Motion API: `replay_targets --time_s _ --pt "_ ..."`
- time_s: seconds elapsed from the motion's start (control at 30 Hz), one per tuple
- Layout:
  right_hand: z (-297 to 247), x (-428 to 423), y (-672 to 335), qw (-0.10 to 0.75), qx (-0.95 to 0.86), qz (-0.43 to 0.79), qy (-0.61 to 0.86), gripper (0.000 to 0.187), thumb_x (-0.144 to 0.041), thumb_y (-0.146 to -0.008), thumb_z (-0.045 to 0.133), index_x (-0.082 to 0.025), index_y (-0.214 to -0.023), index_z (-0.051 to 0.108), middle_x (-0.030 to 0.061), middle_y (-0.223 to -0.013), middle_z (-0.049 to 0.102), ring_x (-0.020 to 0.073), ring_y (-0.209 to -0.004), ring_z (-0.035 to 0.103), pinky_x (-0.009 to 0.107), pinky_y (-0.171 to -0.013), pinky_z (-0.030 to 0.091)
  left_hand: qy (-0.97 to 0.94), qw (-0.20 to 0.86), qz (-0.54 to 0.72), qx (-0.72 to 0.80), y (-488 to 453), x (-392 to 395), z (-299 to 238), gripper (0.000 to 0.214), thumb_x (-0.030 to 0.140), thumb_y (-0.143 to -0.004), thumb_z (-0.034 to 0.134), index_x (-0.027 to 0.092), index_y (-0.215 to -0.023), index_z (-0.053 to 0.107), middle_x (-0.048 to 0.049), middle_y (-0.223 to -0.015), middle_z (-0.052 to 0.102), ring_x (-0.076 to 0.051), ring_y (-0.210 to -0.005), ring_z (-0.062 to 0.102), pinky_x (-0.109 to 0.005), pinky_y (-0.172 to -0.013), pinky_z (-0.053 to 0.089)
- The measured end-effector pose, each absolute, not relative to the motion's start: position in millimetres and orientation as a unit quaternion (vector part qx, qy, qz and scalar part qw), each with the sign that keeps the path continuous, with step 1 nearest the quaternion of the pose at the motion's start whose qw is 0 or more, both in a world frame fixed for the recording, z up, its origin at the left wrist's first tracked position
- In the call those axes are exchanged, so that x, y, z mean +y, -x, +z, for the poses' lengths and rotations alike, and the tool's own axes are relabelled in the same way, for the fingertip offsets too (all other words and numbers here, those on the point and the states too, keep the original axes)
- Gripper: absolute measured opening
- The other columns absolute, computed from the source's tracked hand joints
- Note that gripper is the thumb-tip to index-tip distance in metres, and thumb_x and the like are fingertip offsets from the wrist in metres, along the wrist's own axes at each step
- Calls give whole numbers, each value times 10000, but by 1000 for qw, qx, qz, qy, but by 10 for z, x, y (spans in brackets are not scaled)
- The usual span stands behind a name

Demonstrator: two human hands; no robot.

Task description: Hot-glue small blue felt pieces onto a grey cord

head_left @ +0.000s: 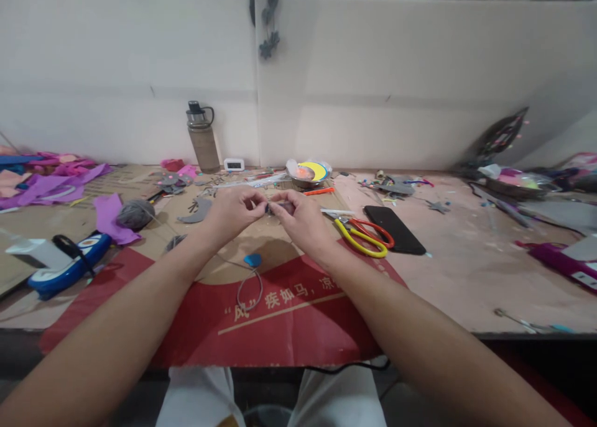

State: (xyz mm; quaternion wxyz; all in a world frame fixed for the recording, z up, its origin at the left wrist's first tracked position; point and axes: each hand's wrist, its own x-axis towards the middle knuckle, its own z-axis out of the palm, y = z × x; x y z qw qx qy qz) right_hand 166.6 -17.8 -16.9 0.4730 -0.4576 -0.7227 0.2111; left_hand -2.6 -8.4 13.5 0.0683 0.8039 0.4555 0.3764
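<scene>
My left hand [236, 211] and my right hand [301, 217] meet above the middle of the table, fingertips almost touching. Both are closed in a pinch around a small dark piece [267, 209], mostly hidden by the fingers and too small to name. Below them, a thin grey cord [250, 288] curls in a loop on a red printed sheet [280, 334], with a blue scrap [252, 260] by it. Beside my left wrist are a grey felt crescent [196, 211] and a ball of grey yarn [135, 214]. Scissors [366, 235] with red and yellow handles lie right of my right hand.
A black phone [394, 229] lies beyond the scissors. At the back stand a bottle [203, 141], a small white clock [234, 165] and a bowl [308, 179]. Purple felt [60, 184] and a blue glue gun or similar tool [69, 265] are left; a magenta tool [566, 265] is right.
</scene>
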Motion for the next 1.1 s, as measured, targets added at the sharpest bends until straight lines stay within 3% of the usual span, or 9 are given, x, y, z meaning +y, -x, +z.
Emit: replay_targets --time_s 0.1,0.23,0.5,0.83,1.0,1.1 --pt "-171 -174 -1664 489 -707 230 456 255 -328 -837 562 -179 -1041 596 -26 -659 535 122 -613 476 249 -593 372 -782 84 393 476 40 -78 140 110 227 -757 611 195 -688 691 9 -611 646 -116 -549 511 -244 -564 368" --pt "-185 -156 -1639 507 -679 287 446 183 -329 -842 546 -176 -928 600 -38 -651 513 102 -584 448 239 -566 361 -754 134 417 490 42 -88 144 130 271 -771 596 197 -696 670 13 -566 614 -126 -542 532 -243 -539 383" --pt "-183 -143 -1646 512 -660 314 451 261 -425 -827 566 -185 -866 659 -43 -597 488 95 -533 393 239 -508 325 -736 260 420 463 25 -67 86 127 287 -779 601 182 -724 646 16 -533 584 -97 -433 497 -224 -453 399" --pt "-154 -144 -1653 507 -662 290 469 179 -343 -819 550 -186 -756 608 -18 -616 549 105 -564 457 240 -538 352 -677 414 433 428 -46 -74 100 149 276 -750 709 147 -819 678 -44 -667 706 -150 -599 674 -299 -638 577" --pt "-157 -146 -1643 505 -669 275 471 161 -316 -821 549 -182 -745 597 -21 -631 555 106 -583 465 247 -575 358 -677 416 423 435 -57 -97 116 116 240 -746 708 136 -794 694 -47 -660 713 -144 -604 676 -294 -661 579" --pt "-185 -137 -1619 507 -689 255 450 168 -324 -848 529 -177 -831 608 -7 -710 597 115 -632 500 252 -619 381 -674 390 438 449 -36 -83 112 126 258 -750 703 135 -743 678 -47 -633 704 -149 -588 673 -286 -631 572"
